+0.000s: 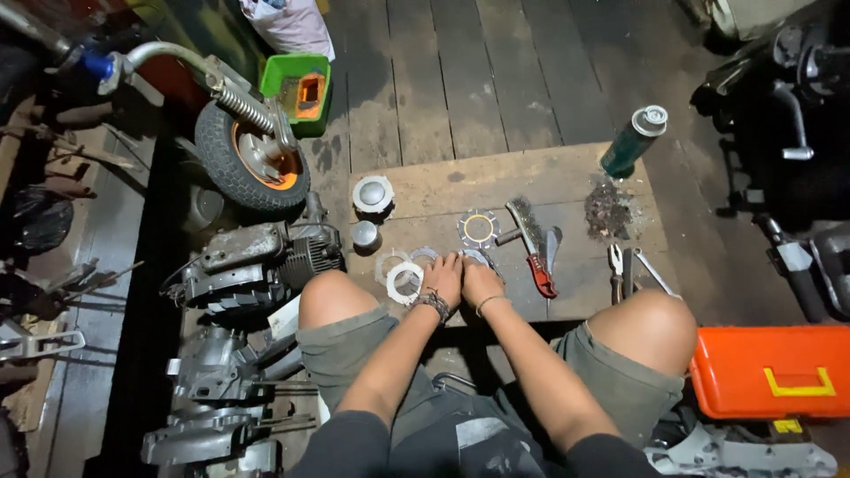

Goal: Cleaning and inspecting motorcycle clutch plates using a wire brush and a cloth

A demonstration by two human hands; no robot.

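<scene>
the person sits with knees apart at the near edge of a wooden board (pixel 496 177) laid on the plank floor, both hands together at that edge. the left hand (pixel 445 273) and right hand (pixel 479 281) rest side by side, fingers curled down over a small metal ring (pixel 476 256) that shows only partly past the fingertips. whether either grip is closed on it or just pressing it flat, i cannot tell.

just left of the left hand lies a white ring (pixel 406 280), overlapping a thin grey ring (pixel 386 263). further in, near the board's middle, sits a toothed disc (pixel 479 227) with yellow marks. toward the far left corner are a round cap (pixel 373 195) and a smaller cylinder (pixel 365 235). right of the hands lie a wire brush (pixel 524 223) and a red-handled tool (pixel 541 274); pliers (pixel 615 265) lie near the right edge, with a spray can (pixel 634 140) at the far right corner.

it looks like a sorting or stacking step on flat ring parts, with the piece under the fingers being handled. a next move would call for a sure pinch on the thin ring's rim, since it lies flat on the wood.
</scene>
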